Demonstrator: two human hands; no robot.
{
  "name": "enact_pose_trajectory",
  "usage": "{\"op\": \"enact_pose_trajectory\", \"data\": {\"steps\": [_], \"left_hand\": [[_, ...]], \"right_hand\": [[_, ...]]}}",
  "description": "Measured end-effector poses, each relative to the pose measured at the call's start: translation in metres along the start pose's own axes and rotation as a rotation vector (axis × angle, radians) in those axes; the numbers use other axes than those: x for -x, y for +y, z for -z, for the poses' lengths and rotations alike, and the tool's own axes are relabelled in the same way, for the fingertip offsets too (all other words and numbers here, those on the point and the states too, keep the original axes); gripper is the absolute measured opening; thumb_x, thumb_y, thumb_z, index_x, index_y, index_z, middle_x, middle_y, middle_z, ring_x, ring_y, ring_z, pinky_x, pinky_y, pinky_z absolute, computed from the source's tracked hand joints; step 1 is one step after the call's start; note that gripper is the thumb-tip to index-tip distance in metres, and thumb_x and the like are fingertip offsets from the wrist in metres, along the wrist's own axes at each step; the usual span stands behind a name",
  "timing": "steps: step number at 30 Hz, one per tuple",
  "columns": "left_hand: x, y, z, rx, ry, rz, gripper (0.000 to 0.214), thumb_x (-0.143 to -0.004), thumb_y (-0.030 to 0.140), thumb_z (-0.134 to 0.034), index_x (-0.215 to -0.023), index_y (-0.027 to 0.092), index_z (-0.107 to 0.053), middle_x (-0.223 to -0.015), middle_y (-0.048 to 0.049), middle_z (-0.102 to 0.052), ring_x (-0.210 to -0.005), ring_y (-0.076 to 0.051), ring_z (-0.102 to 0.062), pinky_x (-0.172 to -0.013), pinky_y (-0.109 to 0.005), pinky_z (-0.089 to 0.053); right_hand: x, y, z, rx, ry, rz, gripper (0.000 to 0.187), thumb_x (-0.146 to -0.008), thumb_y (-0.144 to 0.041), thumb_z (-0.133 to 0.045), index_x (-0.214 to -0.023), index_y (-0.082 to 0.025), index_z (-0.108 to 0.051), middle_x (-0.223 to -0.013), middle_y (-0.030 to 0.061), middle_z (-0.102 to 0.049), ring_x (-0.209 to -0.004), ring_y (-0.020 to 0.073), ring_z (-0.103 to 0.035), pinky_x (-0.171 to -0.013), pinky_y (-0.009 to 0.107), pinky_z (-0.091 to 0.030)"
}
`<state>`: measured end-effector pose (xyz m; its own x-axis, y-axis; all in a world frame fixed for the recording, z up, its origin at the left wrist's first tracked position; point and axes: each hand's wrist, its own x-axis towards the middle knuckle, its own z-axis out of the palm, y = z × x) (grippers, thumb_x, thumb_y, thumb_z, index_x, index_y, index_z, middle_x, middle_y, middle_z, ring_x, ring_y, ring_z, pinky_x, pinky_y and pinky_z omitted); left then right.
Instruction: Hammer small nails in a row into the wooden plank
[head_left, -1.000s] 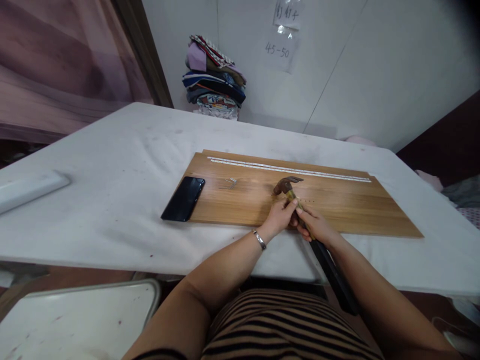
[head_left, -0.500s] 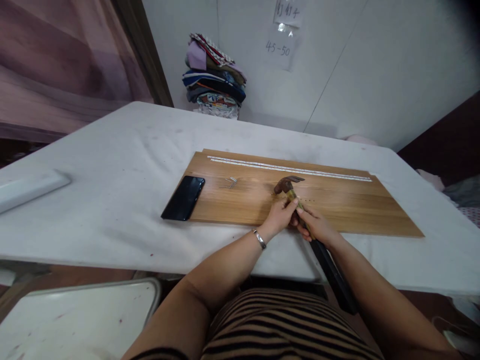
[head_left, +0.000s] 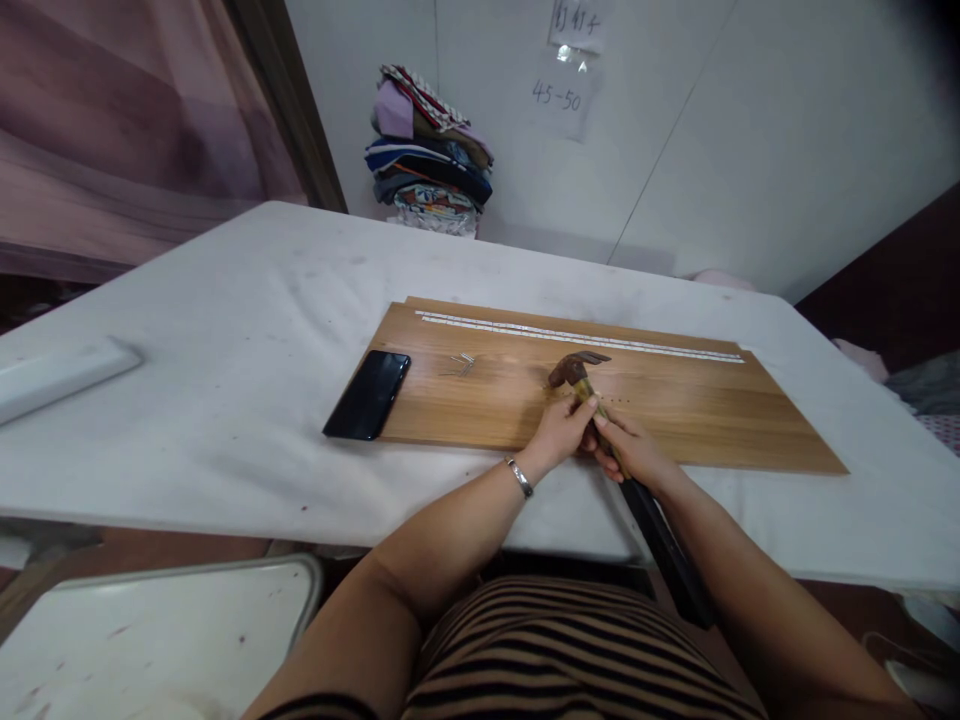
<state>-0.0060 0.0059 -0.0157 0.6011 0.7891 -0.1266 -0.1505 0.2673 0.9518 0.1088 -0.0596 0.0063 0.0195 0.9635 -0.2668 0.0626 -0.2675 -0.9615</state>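
Both my hands are closed round the neck of a claw hammer (head_left: 652,530), just below its rusty head. My left hand (head_left: 559,430) grips from the left, thumb on the yellowish upper part; its lower fingers are hidden. My right hand (head_left: 634,450) wraps the handle from the right, a little lower. The black end of the handle slants down toward my body. Beneath the hammer head lies a wooden board (head_left: 712,420) with a row of small dark marks or nail heads near my hands. Several loose nails (head_left: 463,364) rest on the board to the left.
A black phone (head_left: 369,395) lies on the board's left end. Two white measuring strips (head_left: 585,338) run along its far side. The white-covered table (head_left: 247,400) carries a white object (head_left: 67,378) at far left. Folded cloths (head_left: 431,150) are stacked against the wall. A white stool (head_left: 165,640) stands lower left.
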Motion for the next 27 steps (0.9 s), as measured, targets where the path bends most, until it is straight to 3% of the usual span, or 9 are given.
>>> {"op": "enact_pose_trajectory", "data": {"steps": [27], "left_hand": [[-0.0032,-0.005,0.0017,-0.025,-0.012,-0.017,0.039,-0.083,0.055,-0.052,-0.077,0.016,-0.053,-0.047,0.0029,-0.053,-0.039,-0.009,-0.05,-0.041,-0.018,-0.038]], "right_hand": [[-0.0007,-0.001,-0.0002,-0.006,-0.012,-0.006,0.035,-0.081,-0.056,-0.052,-0.085,-0.022,-0.046,-0.067,-0.0061,-0.052,-0.033,0.0028,-0.035,-0.025,0.016,-0.032]]}}
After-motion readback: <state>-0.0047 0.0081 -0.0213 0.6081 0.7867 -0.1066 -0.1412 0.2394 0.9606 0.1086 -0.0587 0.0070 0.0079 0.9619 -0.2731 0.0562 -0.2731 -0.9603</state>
